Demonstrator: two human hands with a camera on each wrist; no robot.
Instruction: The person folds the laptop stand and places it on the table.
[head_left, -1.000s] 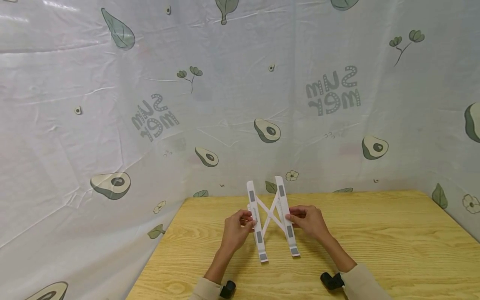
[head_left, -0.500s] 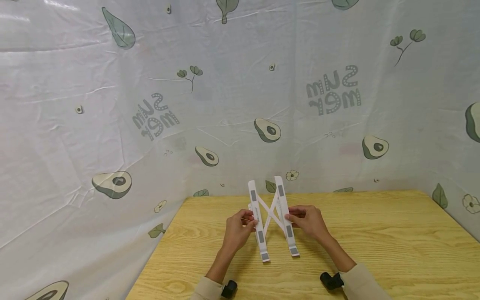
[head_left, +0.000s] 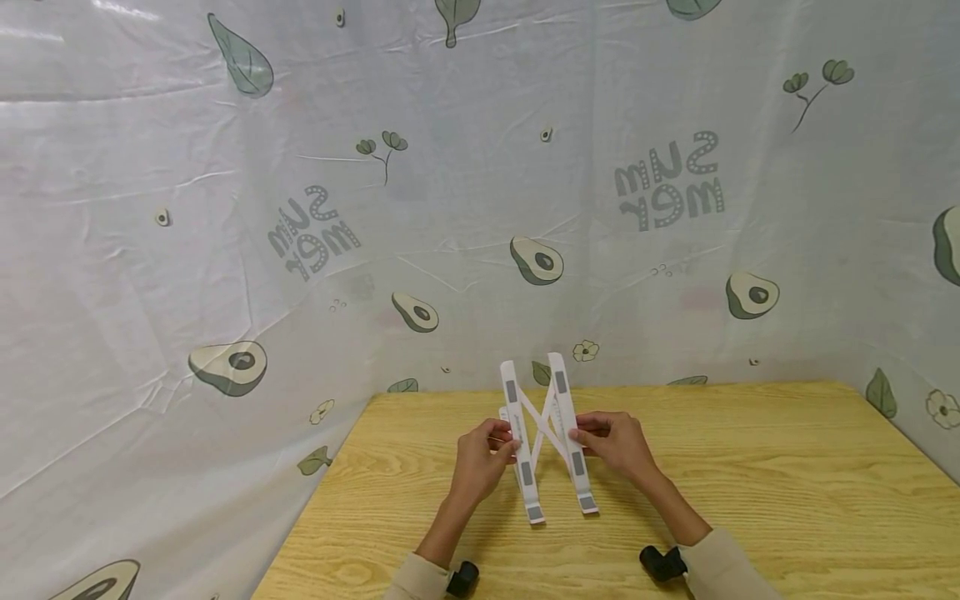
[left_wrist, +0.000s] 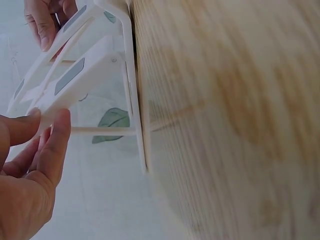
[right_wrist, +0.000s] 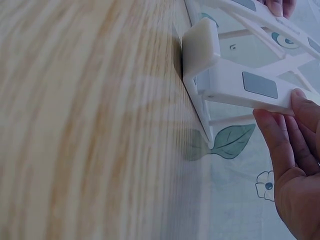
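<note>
A white folding laptop stand (head_left: 575, 451) with grey pads and a crossed brace stands raised on the wooden table. My left hand (head_left: 478, 463) pinches its left arm between thumb and fingers, about midway along. On the other side, my right hand (head_left: 617, 443) holds the right arm the same way. In the left wrist view, the left thumb lies on top of the arm and the fingers (left_wrist: 56, 145) are beneath it. The right wrist view shows the right thumb on the upper face, with fingers (right_wrist: 277, 140) under the arm. The stand's front lip (right_wrist: 201, 47) is near the tabletop.
The light wooden table (head_left: 765, 467) extends to both sides of the stand. Behind and to the left hangs a pale curtain (head_left: 450, 208) printed with avocados and leaves. Black wrist-worn devices (head_left: 663, 564) sit at both cuffs.
The left hand and the stand's left arm have shifted slightly to the right, so the two arms are closer together. The right hand has barely moved.
</note>
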